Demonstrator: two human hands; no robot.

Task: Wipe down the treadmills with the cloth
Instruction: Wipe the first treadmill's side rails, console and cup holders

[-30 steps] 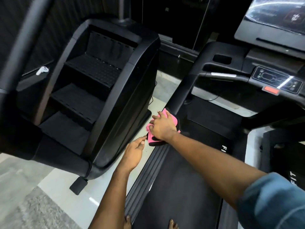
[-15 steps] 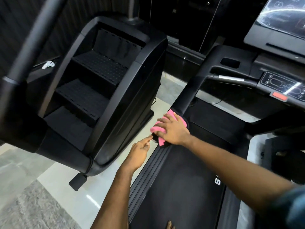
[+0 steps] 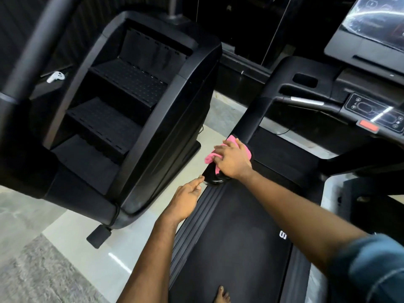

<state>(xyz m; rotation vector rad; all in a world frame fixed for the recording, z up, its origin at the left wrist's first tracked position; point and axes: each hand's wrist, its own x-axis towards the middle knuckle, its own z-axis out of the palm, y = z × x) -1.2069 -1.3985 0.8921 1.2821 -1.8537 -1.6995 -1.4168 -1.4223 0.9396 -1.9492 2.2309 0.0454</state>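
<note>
A black treadmill (image 3: pixel 231 241) fills the lower right, its belt running toward me. My right hand (image 3: pixel 232 161) lies over a bunched pink cloth (image 3: pixel 210 158), fingers curled on it, holding it against the glossy cover at the foot of the left upright (image 3: pixel 258 110). Most of the cloth is hidden under the hand. My left hand (image 3: pixel 185 199) hovers open just below, its fingertips at the edge of that same cover, above the ribbed side rail (image 3: pixel 196 217).
A black stair-climber machine (image 3: pixel 135 101) stands close on the left, with a narrow strip of tiled floor (image 3: pixel 131 237) between it and the treadmill. The console (image 3: pixel 376 112) with a red tab is at the right. A grey rug (image 3: pixel 32 270) lies bottom left; a bare foot (image 3: pixel 222 294) stands on the belt.
My right hand has slid the cloth up along the base of the upright. My left hand followed slightly forward, staying open beside the cover.
</note>
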